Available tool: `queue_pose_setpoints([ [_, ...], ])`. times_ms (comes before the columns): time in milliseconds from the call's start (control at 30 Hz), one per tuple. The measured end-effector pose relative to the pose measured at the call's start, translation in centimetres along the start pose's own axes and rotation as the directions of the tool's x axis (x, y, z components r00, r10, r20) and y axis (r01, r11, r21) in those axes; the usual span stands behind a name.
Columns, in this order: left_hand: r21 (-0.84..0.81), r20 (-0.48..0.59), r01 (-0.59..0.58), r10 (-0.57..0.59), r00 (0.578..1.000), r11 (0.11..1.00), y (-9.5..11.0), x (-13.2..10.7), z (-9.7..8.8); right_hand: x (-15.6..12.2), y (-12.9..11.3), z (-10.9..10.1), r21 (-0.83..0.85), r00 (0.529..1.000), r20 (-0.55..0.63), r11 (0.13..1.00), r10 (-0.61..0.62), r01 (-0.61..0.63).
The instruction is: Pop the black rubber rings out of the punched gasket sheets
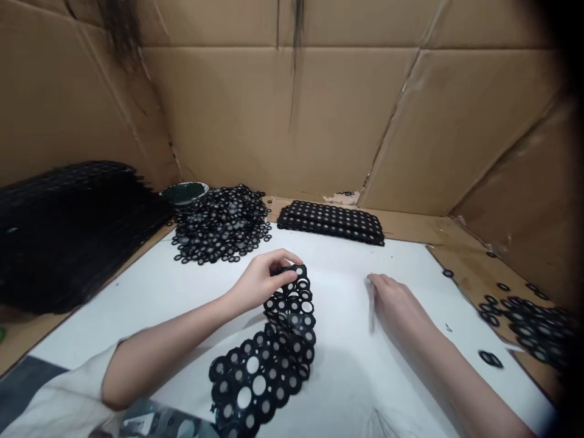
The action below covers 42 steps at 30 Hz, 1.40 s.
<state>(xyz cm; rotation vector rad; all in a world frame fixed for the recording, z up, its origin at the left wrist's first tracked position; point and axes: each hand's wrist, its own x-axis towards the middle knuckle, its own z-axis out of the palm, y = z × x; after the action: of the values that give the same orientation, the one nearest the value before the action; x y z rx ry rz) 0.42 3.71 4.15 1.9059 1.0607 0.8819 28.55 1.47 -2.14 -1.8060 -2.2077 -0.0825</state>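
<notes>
Black, scalloped mesh strip (pixel 283 348) of joined rings, one piece, its far end pinched by the left hand (pixel 264 275). Right hand (pixel 393 299) apart, fingers bunched, any hold unclear. Beyond the hands: one loose-ring heap (pixel 222 224), one mesh stack (pixel 331 221).

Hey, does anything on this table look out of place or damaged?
Yes. Two black rings lie loose on the white sheet, apart from the heap at right, as if strayed. At the foot of the back cardboard wall, a pale, ragged patch looks torn.

2 hands (pixel 264 280) (pixel 396 301), 1 held strip (pixel 272 359), 2 ring heaps (pixel 221 225) (pixel 538 325)
</notes>
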Motion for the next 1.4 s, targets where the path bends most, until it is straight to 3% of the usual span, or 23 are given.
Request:
queue_pose_setpoints([
  [67, -0.043, -0.017, 0.043, -0.043, 0.999, 0.998, 0.3, -0.5, -1.3, 0.6, -1.1, -0.6, 0.013, 0.994, -0.104, 1.0, 0.028, -0.027],
  [133, -0.081, -0.044, 0.066, -0.07, 0.997, 0.995, 0.4, -0.9, -2.1, 1.5, -3.4, -1.4, 0.209, 0.987, -0.161, 0.978, 0.011, 0.023],
  [167, -0.093, -0.057, 0.062, -0.068, 0.996, 0.994, 0.4, -1.1, -2.3, 2.0, -5.0, -1.8, 0.378, 0.994, -0.105, 0.924, -0.024, 0.063],
  [233, -0.091, -0.073, 0.022, -0.029, 0.997, 0.996, 0.2, -1.4, -2.5, 3.1, -8.5, -2.3, 0.684, 0.984, 0.071, 0.726, -0.164, 0.071],
  [300, -0.016, -0.098, -0.05, 0.049, 0.994, 0.999, -0.2, -1.6, -2.4, 4.3, -11.7, -2.5, 0.85, 0.954, 0.143, 0.526, -0.264, 0.018],
  [367, 0.166, -0.144, -0.138, 0.162, 0.976, 0.976, -0.6, -1.9, -2.4, 5.2, -13.9, -2.2, 0.917, 0.946, 0.152, 0.398, -0.285, -0.027],
  [467, 0.433, -0.158, -0.213, 0.306, 0.939, 0.876, -1.2, -2.2, -2.5, 5.8, -15.3, -1.4, 0.952, 0.958, 0.101, 0.305, -0.268, -0.015],
  [567, 0.37, -0.14, -0.166, 0.231, 0.963, 0.914, -1.8, -2.0, -3.1, 5.5, -15.8, -0.3, 0.959, 0.964, 0.067, 0.283, -0.257, 0.009],
  [633, 0.241, -0.234, -0.063, 0.121, 0.965, 0.968, -2.3, -1.7, -3.9, 5.0, -16.0, 0.4, 0.963, 0.967, 0.1, 0.267, -0.234, -0.035],
  [667, 0.201, -0.348, -0.019, 0.089, 0.933, 0.979, -2.4, -1.5, -4.3, 4.7, -16.1, 0.8, 0.965, 0.967, 0.135, 0.251, -0.218, -0.078],
  [700, 0.186, -0.492, 0.015, 0.079, 0.867, 0.983, -2.6, -1.3, -4.7, 4.5, -16.2, 1.2, 0.965, 0.965, 0.174, 0.23, -0.197, -0.127],
  [767, 0.257, -0.738, 0.05, 0.163, 0.655, 0.965, -2.8, -1.2, -5.1, 4.1, -16.2, 1.8, 0.961, 0.958, 0.236, 0.186, -0.162, -0.206],
  [800, 0.315, -0.756, 0.063, 0.211, 0.62, 0.947, -2.9, -1.2, -4.9, 4.0, -16.2, 2.1, 0.959, 0.956, 0.254, 0.166, -0.145, -0.229],
  [867, 0.452, -0.625, 0.038, 0.286, 0.726, 0.891, -3.0, -1.5, -4.1, 3.9, -16.1, 2.3, 0.96, 0.96, 0.26, 0.132, -0.106, -0.246],
  [933, 0.547, -0.414, -0.038, 0.31, 0.856, 0.837, -3.1, -2.0, -2.9, 4.0, -15.9, 2.4, 0.963, 0.963, 0.26, 0.089, -0.073, -0.253],
  [1000, 0.563, -0.274, -0.08, 0.277, 0.921, 0.822, -3.3, -2.4, -1.7, 4.1, -15.6, 2.4, 0.967, 0.965, 0.254, 0.037, -0.066, -0.252],
  [1100, 0.506, -0.18, -0.063, 0.177, 0.968, 0.86, -3.5, -2.5, -0.7, 4.2, -15.5, 2.6, 0.973, 0.97, 0.232, 0.018, -0.075, -0.231],
  [1267, 0.375, -0.051, -0.03, 0.053, 0.997, 0.927, -3.3, -2.3, -0.4, 4.0, -15.5, 3.2, 0.979, 0.978, 0.201, 0.056, -0.05, -0.198],
  [1333, 0.343, -0.054, 0.02, -0.001, 0.999, 0.939, -3.3, -2.1, -0.5, 4.0, -15.6, 3.4, 0.978, 0.979, 0.198, 0.082, -0.043, -0.194],
  [1400, 0.327, -0.135, 0.088, -0.046, 0.99, 0.941, -3.3, -1.9, -0.8, 3.9, -15.7, 3.7, 0.974, 0.977, 0.208, 0.106, -0.041, -0.202],
])
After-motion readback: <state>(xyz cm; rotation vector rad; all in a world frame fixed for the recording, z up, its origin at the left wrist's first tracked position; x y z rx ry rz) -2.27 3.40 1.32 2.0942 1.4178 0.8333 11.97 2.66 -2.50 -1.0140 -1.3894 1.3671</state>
